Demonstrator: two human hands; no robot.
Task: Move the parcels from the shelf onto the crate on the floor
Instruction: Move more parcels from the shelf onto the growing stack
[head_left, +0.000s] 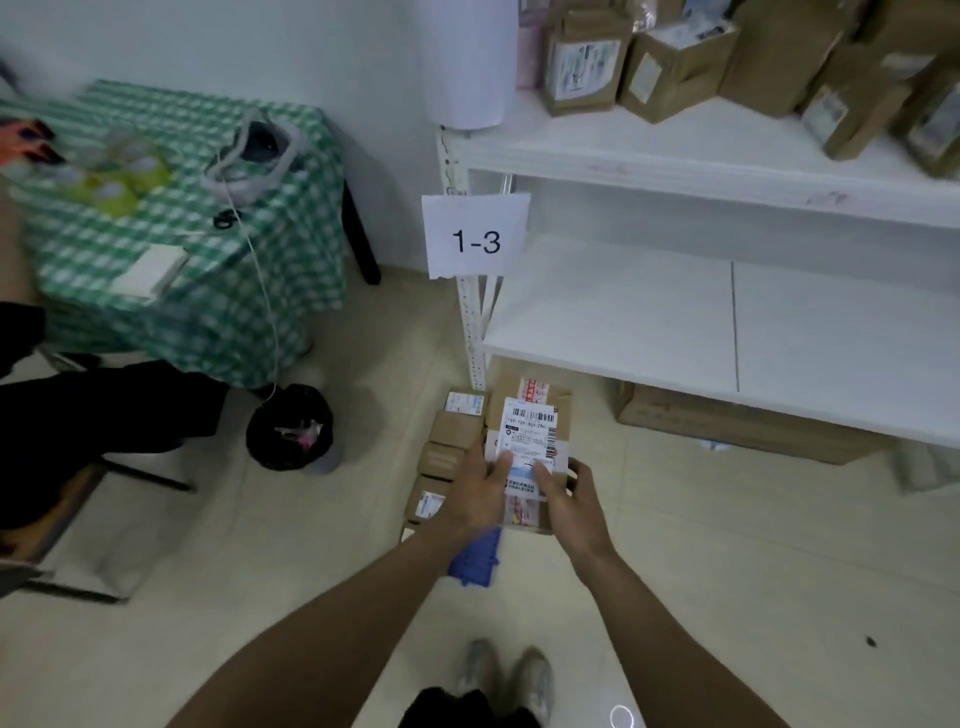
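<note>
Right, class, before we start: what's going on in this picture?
A person holds a labelled cardboard parcel between the left hand and right hand, thumbs on its top, low over a stack of parcels on the blue crate on the floor beside the white shelf. Whether it already rests there is unclear. More brown parcels sit on the upper shelf.
</note>
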